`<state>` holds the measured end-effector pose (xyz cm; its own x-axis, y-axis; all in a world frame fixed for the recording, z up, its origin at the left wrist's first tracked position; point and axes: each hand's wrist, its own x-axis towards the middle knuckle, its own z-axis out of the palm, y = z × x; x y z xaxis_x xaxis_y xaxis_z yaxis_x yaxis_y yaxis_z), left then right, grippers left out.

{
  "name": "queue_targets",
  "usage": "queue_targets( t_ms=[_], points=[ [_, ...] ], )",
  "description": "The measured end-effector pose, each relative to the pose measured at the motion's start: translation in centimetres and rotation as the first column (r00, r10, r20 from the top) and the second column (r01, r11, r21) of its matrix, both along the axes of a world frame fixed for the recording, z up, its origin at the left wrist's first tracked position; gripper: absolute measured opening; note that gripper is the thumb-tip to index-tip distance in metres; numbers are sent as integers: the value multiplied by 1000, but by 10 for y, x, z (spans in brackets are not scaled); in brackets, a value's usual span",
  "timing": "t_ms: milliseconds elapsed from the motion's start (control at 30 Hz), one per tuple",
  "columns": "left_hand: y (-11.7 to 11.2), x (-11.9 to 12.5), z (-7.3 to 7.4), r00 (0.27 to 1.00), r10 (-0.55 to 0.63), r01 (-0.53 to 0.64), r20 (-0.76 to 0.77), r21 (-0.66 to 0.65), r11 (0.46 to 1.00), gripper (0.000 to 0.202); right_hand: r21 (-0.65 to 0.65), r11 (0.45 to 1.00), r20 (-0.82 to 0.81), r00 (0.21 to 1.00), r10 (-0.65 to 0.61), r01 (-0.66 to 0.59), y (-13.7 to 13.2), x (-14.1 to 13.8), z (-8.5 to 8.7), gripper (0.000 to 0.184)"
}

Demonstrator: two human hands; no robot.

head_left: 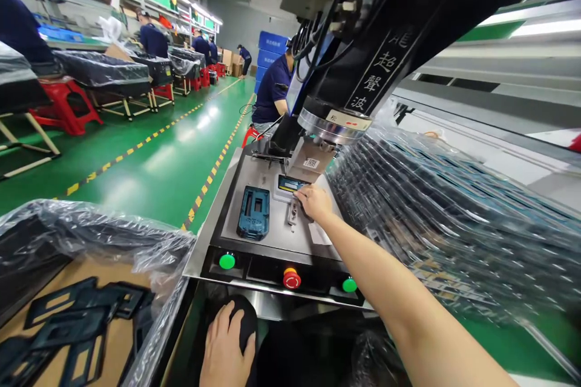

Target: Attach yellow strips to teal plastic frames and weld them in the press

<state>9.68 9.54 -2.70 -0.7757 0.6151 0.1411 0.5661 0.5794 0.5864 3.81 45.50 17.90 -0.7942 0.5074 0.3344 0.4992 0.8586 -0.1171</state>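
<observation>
My right hand point(314, 201) reaches over the machine's worktable, its fingers pinched at the near right edge of a dark blue plastic panel point(290, 184). This panel lies in a light-coloured fixture under the metal head point(311, 160) of an ultrasonic welding machine. To the left, a dark blue plastic housing point(254, 211) with cut-outs lies flat on the worktable. A small metal block point(293, 212) sits just below my right hand. My left hand point(228, 344) rests on my dark-clothed knee, fingers spread and holding nothing.
Green buttons point(227, 261) flank a red stop button point(292, 279) on the front panel. A plastic-lined bin point(172, 254) at left holds several dark plastic frames point(68, 326). Wrapped stacks of parts point(431, 211) stand at right. A co-worker point(273, 94) sits behind the machine; others work along the left.
</observation>
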Motion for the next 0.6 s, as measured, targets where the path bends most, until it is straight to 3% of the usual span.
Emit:
queue_targets(
  t_ms=[367,600],
  points=[
    [-4,3,2,1000,-13,13,7,3,1000,39,74,996,-102,994,-43,50,-11,0,-5,31],
    [-7,4,5,1000,-11,11,4,8,1000,40,98,988,-136,982,128,-115,-32,23,9,32]
  ],
)
